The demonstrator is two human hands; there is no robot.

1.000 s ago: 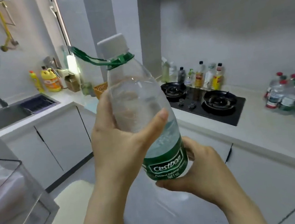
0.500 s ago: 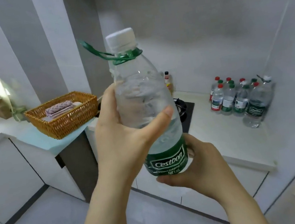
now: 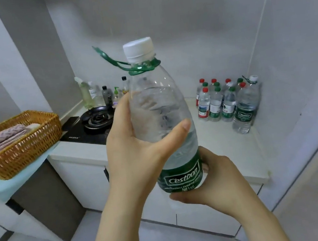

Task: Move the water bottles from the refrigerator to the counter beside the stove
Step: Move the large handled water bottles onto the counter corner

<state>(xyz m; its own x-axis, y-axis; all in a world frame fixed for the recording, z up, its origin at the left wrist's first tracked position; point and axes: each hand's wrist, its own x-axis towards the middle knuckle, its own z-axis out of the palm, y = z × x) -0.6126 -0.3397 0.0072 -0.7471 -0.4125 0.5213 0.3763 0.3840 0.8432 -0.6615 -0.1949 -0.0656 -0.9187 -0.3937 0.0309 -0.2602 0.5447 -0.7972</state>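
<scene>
We see a big water bottle (image 3: 158,108) held upright in the air in front of the bench (image 3: 229,147), in both hands. The left hand (image 3: 135,150) grips its clear middle, fingers (image 3: 121,109) curled round the far side and the thumb across the near side. The right hand (image 3: 209,182) cups the base, its fingers wrapped round the bottom just under the green label (image 3: 182,176). The bottle has a white cap (image 3: 138,46) and a green carry loop (image 3: 117,62) at the neck, sticking out to the left.

Behind it we see a cluster of water bottles (image 3: 225,101) standing in the far right corner of the bench, with red, green and white caps. Left of them on the same bench is the black stove (image 3: 93,125), with a row of sauce bottles (image 3: 105,95) against the wall behind it. Further left, a wicker basket (image 3: 21,148) holding folded cloths sits on a lower surface.
</scene>
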